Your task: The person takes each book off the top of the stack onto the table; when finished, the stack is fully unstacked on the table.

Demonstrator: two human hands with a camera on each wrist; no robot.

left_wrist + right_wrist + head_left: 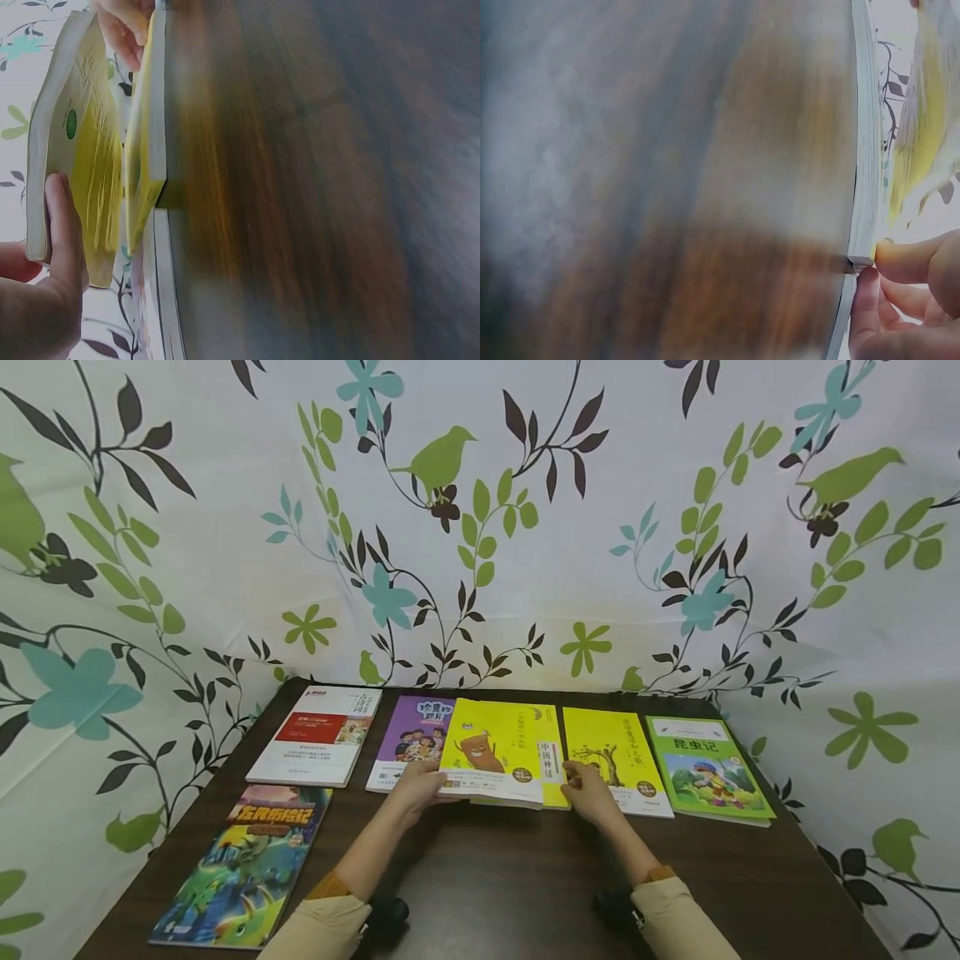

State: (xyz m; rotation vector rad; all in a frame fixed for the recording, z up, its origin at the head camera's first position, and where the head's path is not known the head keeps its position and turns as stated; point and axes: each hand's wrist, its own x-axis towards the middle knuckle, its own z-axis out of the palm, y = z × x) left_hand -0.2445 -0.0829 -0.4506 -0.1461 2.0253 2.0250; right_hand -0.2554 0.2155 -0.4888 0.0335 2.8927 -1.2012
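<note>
A yellow book with a brown tree-stump character on its cover [468,739] is raised off the table, its near edge held by my left hand [417,790]. In the left wrist view the thumb and fingers of that hand [52,300] grip the raised book [64,150] on both faces. Partly hidden beneath it is a second yellow book with a white title strip [553,768]. My right hand [591,790] pinches this lower book's near right corner. The right wrist view shows its thumb and finger [907,296] at the lower book's corner [864,187].
A purple book [408,735] and a white book with a red band [311,752] lie to the left. A colourful comic-style book [247,864] sits at front left. Rightward are a yellow tree-cover book [615,752] and a green book [708,777]. Patterned cloth [525,568] surrounds the dark table [495,885].
</note>
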